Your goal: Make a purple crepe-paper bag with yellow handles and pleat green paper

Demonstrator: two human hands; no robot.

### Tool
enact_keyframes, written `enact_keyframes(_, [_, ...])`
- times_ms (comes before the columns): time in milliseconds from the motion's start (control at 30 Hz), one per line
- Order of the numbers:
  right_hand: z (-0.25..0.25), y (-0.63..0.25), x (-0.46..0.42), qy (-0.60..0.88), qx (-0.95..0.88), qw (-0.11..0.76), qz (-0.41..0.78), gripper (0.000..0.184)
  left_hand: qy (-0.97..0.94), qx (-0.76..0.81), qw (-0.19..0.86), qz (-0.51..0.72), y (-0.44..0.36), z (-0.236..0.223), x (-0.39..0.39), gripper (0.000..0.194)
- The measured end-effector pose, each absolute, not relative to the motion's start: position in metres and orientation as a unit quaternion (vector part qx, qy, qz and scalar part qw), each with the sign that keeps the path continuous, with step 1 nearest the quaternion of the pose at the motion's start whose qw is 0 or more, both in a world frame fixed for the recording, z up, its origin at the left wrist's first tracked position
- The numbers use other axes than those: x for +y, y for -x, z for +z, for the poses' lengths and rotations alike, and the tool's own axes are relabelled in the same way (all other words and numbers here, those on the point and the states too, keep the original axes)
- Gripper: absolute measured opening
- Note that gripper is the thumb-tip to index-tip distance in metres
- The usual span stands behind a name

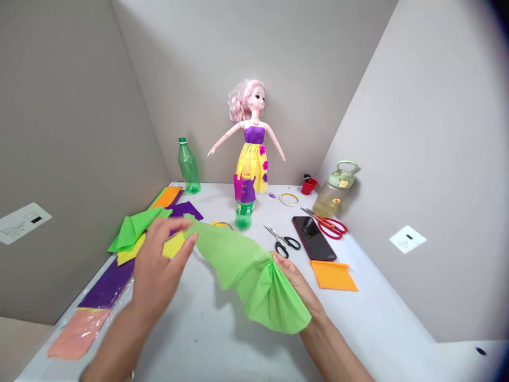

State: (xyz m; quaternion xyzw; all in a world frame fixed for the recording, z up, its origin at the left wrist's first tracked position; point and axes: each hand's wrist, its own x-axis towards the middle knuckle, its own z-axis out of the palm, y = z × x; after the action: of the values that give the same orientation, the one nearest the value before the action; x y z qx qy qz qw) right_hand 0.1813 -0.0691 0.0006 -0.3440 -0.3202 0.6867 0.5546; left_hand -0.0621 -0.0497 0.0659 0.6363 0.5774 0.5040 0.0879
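Note:
A long light-green sheet of crepe paper hangs in the air above the table, gathered into fan-like pleats towards its right end. My right hand pinches the gathered edge; part of its fingers lies behind the paper. Near the sheet's far left end is my left hand, thumb and fingers apart and slightly blurred, with nothing visible between them. Beyond the paper stands a doll with a purple top and yellow skirt. A cut green bottle base holding purple and magenta pieces stands in front of it.
On the left lie folded green paper and a plastic-wrapped purple and peach pack; a green bottle stands behind. To the right are black-handled scissors, a phone, red-handled scissors, orange paper and a water bottle.

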Motion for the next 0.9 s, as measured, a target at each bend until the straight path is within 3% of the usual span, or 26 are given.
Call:
enact_keyframes(67, [-0.012, -0.182, -0.078, 0.346, -0.261, 0.583, 0.687, 0.029, -0.533, 0.561, 0.3, 0.557, 0.036, 0.04, -0.088, 0.026])
enact_keyframes(133, [-0.022, -0.183, -0.087, 0.349, -0.235, 0.598, 0.682, 0.029, -0.414, 0.502, 0.547, 0.527, 0.011, 0.008, -0.124, 0.035])
enact_keyframes(200, [-0.029, -0.184, -0.096, 0.348, -0.226, 0.603, 0.681, 0.029, -0.274, 0.468, 0.688, 0.483, -0.008, -0.021, -0.151, 0.038])
enact_keyframes(267, [-0.032, -0.184, -0.104, 0.346, -0.217, 0.609, 0.68, 0.028, -0.187, 0.439, 0.75, 0.459, -0.019, -0.038, -0.164, 0.045])
enact_keyframes(400, [-0.035, -0.183, -0.111, 0.339, -0.213, 0.612, 0.682, 0.024, -0.139, 0.368, 0.788, 0.473, -0.024, -0.036, -0.157, 0.05])
enact_keyframes(533, [-0.037, -0.183, -0.112, 0.325, -0.211, 0.613, 0.689, 0.02, -0.131, 0.361, 0.796, 0.467, -0.031, -0.023, -0.145, 0.042])
enact_keyframes(800, [-0.04, -0.185, -0.11, 0.325, -0.194, 0.617, 0.69, 0.021, -0.163, 0.42, 0.711, 0.54, -0.047, -0.039, -0.157, 0.03])
enact_keyframes(900, [-0.039, -0.185, -0.108, 0.324, -0.185, 0.62, 0.69, 0.022, -0.156, 0.424, 0.715, 0.534, -0.047, -0.041, -0.163, 0.034])
